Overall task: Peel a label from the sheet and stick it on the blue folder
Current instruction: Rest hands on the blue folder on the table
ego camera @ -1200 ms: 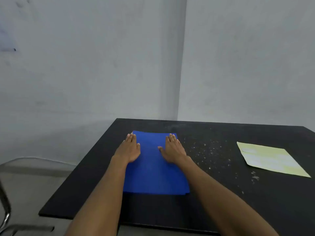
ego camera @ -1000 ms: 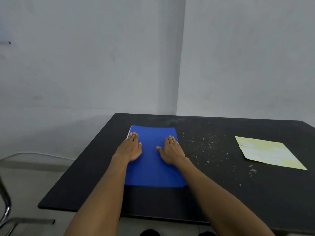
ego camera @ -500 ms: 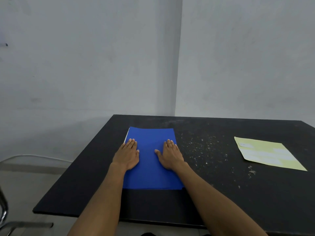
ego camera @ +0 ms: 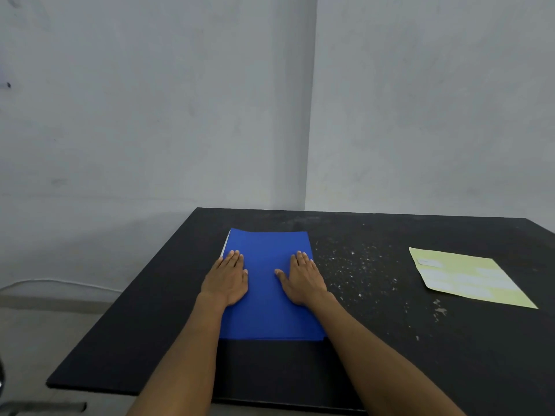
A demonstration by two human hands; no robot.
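Left hand (ego camera: 226, 280) and right hand (ego camera: 301, 280) flat, palms down, fingers spread open on blue folder (ego camera: 267, 295), gripping nothing. Folder lying on black table (ego camera: 390, 340); yellow label sheet (ego camera: 468, 277) well apart toward right edge, pale patches possibly labels.

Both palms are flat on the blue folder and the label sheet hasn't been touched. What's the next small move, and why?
Probably lift the right hand off the flat blue folder and reach right to the pale yellow label sheet on the black table. It lies apart on that side, and no label shows on the folder; the left hand can steady it.
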